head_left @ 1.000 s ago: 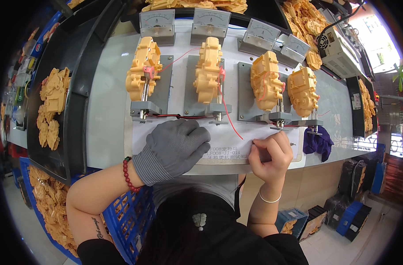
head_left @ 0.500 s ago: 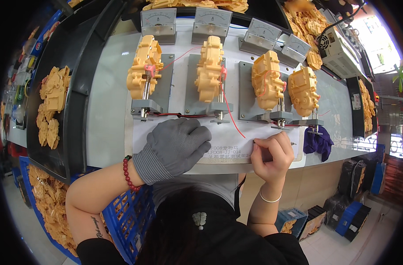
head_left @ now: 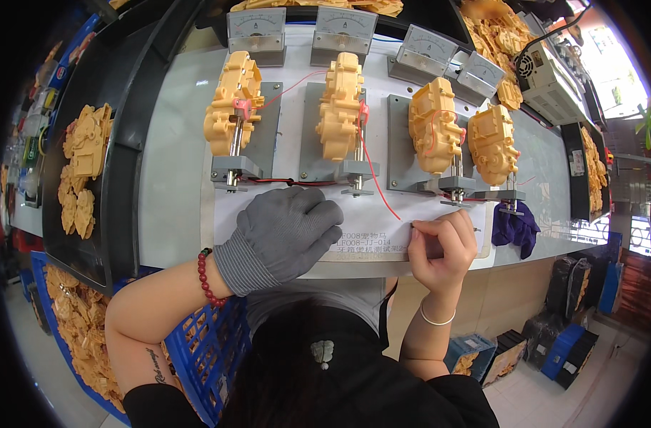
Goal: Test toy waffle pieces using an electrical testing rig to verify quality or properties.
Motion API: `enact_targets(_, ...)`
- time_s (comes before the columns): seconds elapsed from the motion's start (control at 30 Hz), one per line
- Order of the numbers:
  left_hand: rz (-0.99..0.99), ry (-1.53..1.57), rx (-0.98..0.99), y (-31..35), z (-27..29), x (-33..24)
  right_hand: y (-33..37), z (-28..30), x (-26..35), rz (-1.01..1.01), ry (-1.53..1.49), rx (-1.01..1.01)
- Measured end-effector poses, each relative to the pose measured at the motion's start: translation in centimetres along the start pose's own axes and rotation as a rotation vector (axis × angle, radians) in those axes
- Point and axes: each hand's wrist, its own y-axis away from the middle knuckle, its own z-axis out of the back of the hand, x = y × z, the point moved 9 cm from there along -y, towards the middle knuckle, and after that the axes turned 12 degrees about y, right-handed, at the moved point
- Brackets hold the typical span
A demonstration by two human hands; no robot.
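My left hand (head_left: pixel 279 232), in a grey knit glove, rests curled on the white sheet (head_left: pixel 375 207) at the table's front. Its fingertips are turned under, hiding anything they may hold. My bare right hand (head_left: pixel 443 250) is closed at the sheet's right part, thumb and forefinger close together; I cannot make out anything between them. Beyond my hands, several yellow plastic gearbox housings (head_left: pixel 341 107) stand upright on grey metal test stands (head_left: pixel 404 153), with pink clips at their sides. A loose red wire (head_left: pixel 377 187) hangs from the second housing, its end between my hands.
Several analogue meters (head_left: pixel 343 34) line the back. A black tray (head_left: pixel 122 214) with housings stands at left, above a full blue crate (head_left: pixel 204 349). A purple cloth (head_left: pixel 515 230) lies right of my right hand; a white power unit (head_left: pixel 550 82) is at back right.
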Motion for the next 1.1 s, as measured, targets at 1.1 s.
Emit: enact_targets(1.1, 0.061, 0.008, 0.052, -0.3, 0.4, -0.6, 5.2, 4.8, -9.0, -0.325, 0.094, -0.316)
